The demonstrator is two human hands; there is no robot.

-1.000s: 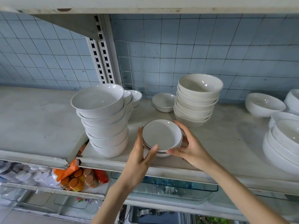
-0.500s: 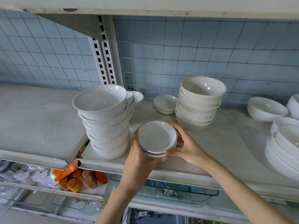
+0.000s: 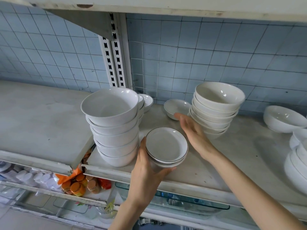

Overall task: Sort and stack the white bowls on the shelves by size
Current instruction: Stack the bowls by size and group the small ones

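My left hand (image 3: pixel 146 170) holds a small stack of shallow dark-rimmed dishes (image 3: pixel 166 145), tilted, just above the front of the shelf (image 3: pixel 224 163). My right hand (image 3: pixel 194 131) is off the dishes, fingers apart, reaching toward a single small white bowl (image 3: pixel 176 107) at the back. A tall stack of deep white bowls (image 3: pixel 114 127) stands left of the dishes. Another stack of bowls (image 3: pixel 216 108) stands to the right, behind my right hand.
A small bowl stack (image 3: pixel 146 102) hides behind the tall left stack. A lone bowl (image 3: pixel 284 118) and large stacked bowls (image 3: pixel 297 156) sit at the far right. Orange-lidded jars (image 3: pixel 78 186) and a glass tray (image 3: pixel 191 203) lie on the lower shelf. An upper shelf (image 3: pixel 166 5) hangs overhead.
My right hand let go of the dish stack and moved back toward the small bowl. My left hand alone now holds the dishes, shifted slightly left.
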